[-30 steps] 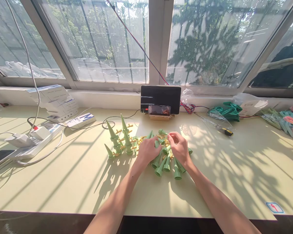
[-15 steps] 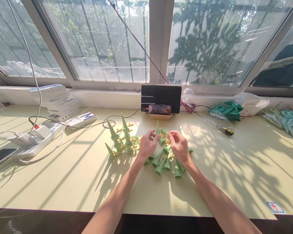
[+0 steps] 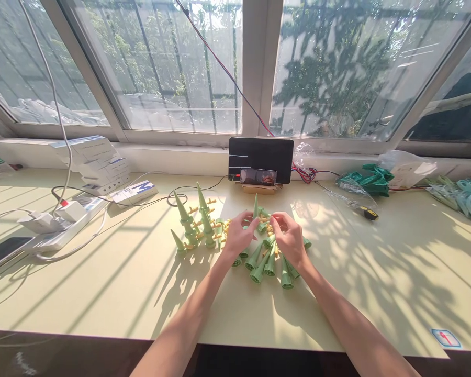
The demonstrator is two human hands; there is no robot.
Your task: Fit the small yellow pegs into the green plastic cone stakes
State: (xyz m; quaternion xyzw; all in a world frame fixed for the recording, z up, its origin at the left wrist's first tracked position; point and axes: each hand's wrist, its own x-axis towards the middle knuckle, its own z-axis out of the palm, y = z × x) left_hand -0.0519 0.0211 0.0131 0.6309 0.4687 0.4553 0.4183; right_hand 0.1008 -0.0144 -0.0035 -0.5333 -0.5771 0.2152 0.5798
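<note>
Two bare hands work close together over a pale table (image 3: 113, 293). The left hand (image 3: 239, 234) is partly curled, thumb and fingers closed around the lower part of an upright green cone (image 3: 256, 205); the right hand (image 3: 288, 238) is drawn into a pinch beside a small yellow peg (image 3: 264, 219), though whether its fingertips grip the peg cannot be told.

Handling these well likely calls for steadying the cone low down, keeping it upright, and bringing peg and cone together squarely with light fingertip pressure, clear of the loose pieces below.

The cone is matte light green and tapers to a sharp point, which rises between the hands, in front of the tablet (image 3: 277, 159). Nearer the person, loose green cones (image 3: 287, 277) lie fanned out, several showing hollow, round mouths. Beyond the left hand's outer side, a cluster of standing green cones (image 3: 208, 233) has yellow pegs sticking out sideways.
</note>
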